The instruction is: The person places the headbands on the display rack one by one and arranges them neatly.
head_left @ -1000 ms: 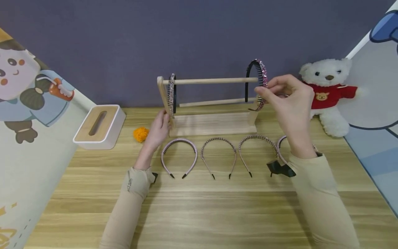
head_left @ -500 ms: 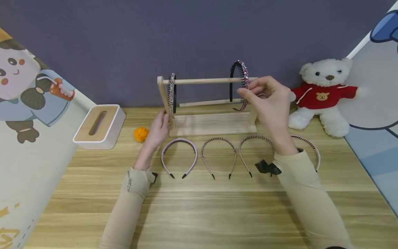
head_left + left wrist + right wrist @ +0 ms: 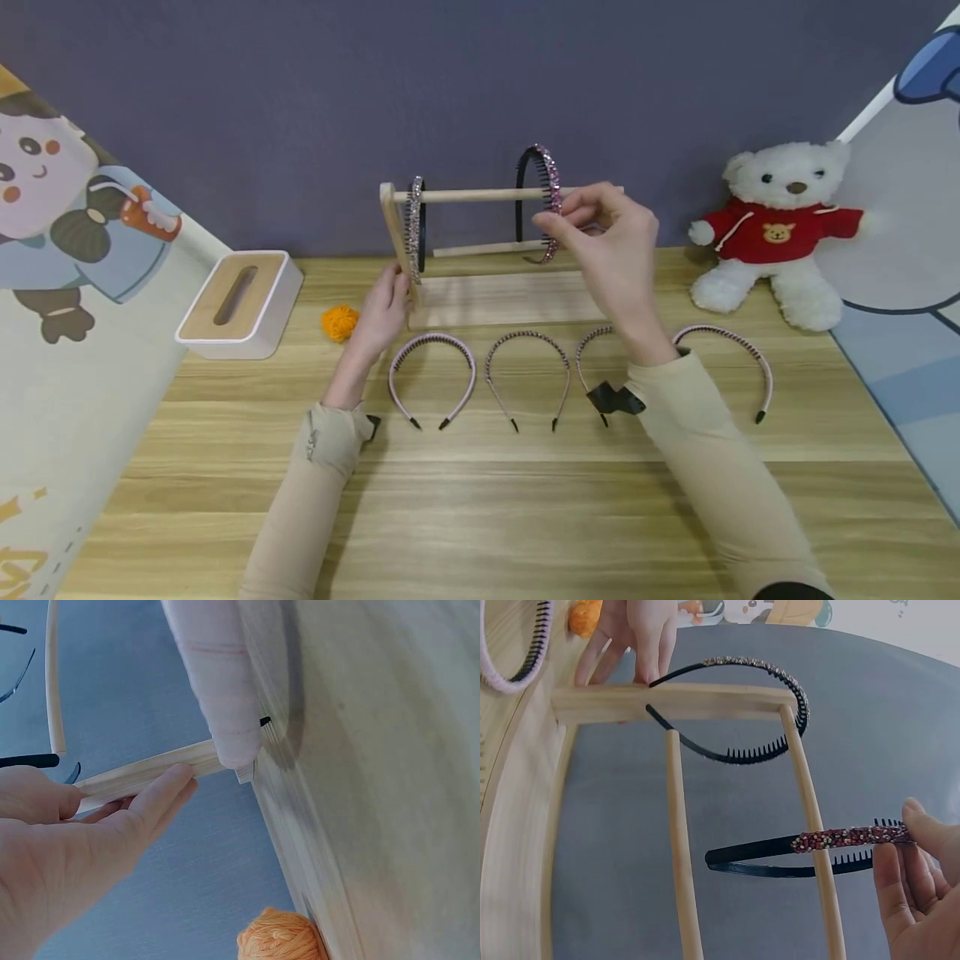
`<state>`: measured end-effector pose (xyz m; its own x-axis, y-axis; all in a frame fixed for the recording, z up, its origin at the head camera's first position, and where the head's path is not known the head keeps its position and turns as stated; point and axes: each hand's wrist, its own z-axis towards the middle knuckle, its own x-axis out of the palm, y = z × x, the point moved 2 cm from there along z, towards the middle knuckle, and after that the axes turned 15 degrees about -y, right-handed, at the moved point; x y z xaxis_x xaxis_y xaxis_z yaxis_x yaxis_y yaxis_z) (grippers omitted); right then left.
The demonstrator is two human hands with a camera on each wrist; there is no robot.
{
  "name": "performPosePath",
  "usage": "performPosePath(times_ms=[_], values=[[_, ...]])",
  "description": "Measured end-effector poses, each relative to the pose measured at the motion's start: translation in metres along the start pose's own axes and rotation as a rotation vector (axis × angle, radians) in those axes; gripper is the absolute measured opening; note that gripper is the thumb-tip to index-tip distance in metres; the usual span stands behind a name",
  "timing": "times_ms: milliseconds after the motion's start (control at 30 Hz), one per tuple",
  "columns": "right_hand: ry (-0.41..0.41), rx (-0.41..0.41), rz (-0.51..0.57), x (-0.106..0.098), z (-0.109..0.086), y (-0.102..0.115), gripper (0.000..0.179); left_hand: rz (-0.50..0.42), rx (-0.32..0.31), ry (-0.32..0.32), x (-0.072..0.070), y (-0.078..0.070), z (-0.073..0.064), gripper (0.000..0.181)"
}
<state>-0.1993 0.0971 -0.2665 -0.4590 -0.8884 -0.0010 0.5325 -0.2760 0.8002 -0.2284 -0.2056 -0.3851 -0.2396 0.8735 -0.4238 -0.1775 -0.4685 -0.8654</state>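
Observation:
My right hand [image 3: 618, 242] pinches a black toothed headband with pink gems [image 3: 553, 173] between thumb and fingers. The headband loops over the upper rod [image 3: 480, 196] of a wooden rack [image 3: 502, 300], about midway along. In the right wrist view, the fingertips hold its gemmed band [image 3: 832, 839], and its ends hang past the lower rod [image 3: 679, 847]. My left hand [image 3: 384, 310] grips the rack's left post [image 3: 157, 766], with fingers along the wood. Beside that post, a silver-gemmed headband [image 3: 413, 229] hangs on the upper rod.
Several headbands lie in front of the rack, among them a lilac one [image 3: 432, 337], a thin one [image 3: 527, 334] and one at the right [image 3: 763, 367]. A tissue box [image 3: 262, 329] and orange yarn ball [image 3: 340, 323] stand left; a white teddy bear [image 3: 798, 250] sits right.
My right hand has moved left along the upper rod, carrying the pink-gemmed headband from the rack's right end toward the middle. The left hand stays on the post.

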Motion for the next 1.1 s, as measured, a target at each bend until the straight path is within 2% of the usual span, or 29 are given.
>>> performPosePath(times_ms=[300,400,733,1100], values=[[0.031,0.025,0.019,0.021,-0.004,0.001,0.027,-0.011,-0.008,0.000,-0.001,0.000,0.000,0.040],[0.040,0.026,-0.003,0.028,-0.005,0.003,0.028,-0.003,0.001,-0.004,-0.001,-0.001,0.000,0.040],[0.095,0.059,0.020,0.051,-0.010,0.002,0.030,0.016,0.021,-0.019,0.000,0.000,0.001,0.038],[0.112,0.047,0.007,0.071,-0.014,-0.001,0.029,-0.003,0.006,-0.006,0.000,0.000,0.002,0.040]])
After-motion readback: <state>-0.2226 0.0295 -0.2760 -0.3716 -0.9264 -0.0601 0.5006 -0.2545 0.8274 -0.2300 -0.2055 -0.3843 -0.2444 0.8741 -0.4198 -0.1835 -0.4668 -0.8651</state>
